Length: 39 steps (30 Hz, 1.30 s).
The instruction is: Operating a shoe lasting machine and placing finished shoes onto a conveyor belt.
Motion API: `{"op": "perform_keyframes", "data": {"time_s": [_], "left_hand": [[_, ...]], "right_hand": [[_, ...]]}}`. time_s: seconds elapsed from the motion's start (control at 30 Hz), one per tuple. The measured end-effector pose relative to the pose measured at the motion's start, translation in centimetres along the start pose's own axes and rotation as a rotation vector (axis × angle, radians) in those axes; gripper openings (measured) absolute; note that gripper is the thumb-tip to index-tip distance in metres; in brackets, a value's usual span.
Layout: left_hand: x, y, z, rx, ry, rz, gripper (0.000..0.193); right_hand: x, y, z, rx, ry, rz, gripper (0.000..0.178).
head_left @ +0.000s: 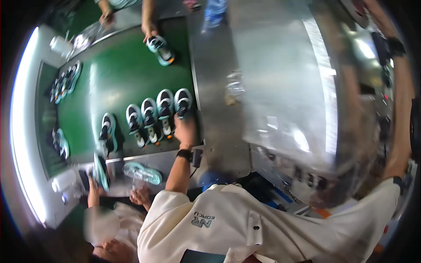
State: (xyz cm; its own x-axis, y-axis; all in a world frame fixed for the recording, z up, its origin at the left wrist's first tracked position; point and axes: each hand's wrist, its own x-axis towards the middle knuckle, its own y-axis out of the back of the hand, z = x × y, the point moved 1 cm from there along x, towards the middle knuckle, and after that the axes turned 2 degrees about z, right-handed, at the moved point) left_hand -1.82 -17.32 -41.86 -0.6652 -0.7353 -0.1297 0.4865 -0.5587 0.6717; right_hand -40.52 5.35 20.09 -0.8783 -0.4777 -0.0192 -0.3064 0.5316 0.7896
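Here on my feed, the left hand [185, 130] is right at the heel end of the rightmost shoe [183, 99], last of four lined up on the green work surface [114, 74], toes pointing away. Fingers are touching it, but blur covers the rest, so I can't tell whether they've closed on it or merely rest there. Its three neighbours [149, 110] sit close in on the left, and that's my first worry: a sideways sweep of that wrist could knock the row askew, one shoe tipping into the next. Second worry, the little black box [197, 158] at the wrist with its thin cable [193, 172]; should it catch the near edge, it could tug the reach off line. Over at the far right, the right hand [377, 17] is up by the rim, smeared and partly cut off; grasping or released, I can't say. With the arms spread this wide, a slack hold on the left could let the shoe slip, and the metal edge [196, 87] is just beside it. Traffic, too: across the surface a co-worker's hand [150, 35] is on another shoe [161, 51], so two reaches crossing there might collide.
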Motion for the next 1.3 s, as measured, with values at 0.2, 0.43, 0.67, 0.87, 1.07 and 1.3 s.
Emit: {"op": "perform_keyframes", "data": {"time_s": [0.2, 0.43, 0.67, 0.87, 1.07, 1.3], "left_hand": [[0.5, -0.3, 0.0, -0.089, -0.280, -0.180, 0.077], [-12.2, 10.6, 19.4, -0.617, -0.240, -1.258, 0.048], [-29.5, 11.0, 34.5, -0.782, 0.139, -2.357, 0.085], [-44.2, 12.2, 34.4, -0.345, 0.146, -2.784, 0.084], [-60.8, 11.0, 29.8, -0.395, -0.020, -2.633, 0.053], [-78.2, 16.5, 18.7, -0.168, -1.011, -2.598, 0.073]], "right_hand": [[-8.7, 0.7, 1.5, -0.369, 0.561, 0.530, 0.060], [-31.8, 2.4, 0.1, -0.155, 0.585, 0.687, 0.052], [-56.9, -6.4, 0.9, -0.228, 0.175, 0.458, 0.045], [-75.1, -15.1, 0.3, -0.373, -0.158, 0.705, 0.054], [-90.8, -28.0, 1.0, 0.783, -0.342, 1.803, 0.085], [-103.6, -39.0, -0.9, 0.874, -0.519, 2.521, 0.052]]}}
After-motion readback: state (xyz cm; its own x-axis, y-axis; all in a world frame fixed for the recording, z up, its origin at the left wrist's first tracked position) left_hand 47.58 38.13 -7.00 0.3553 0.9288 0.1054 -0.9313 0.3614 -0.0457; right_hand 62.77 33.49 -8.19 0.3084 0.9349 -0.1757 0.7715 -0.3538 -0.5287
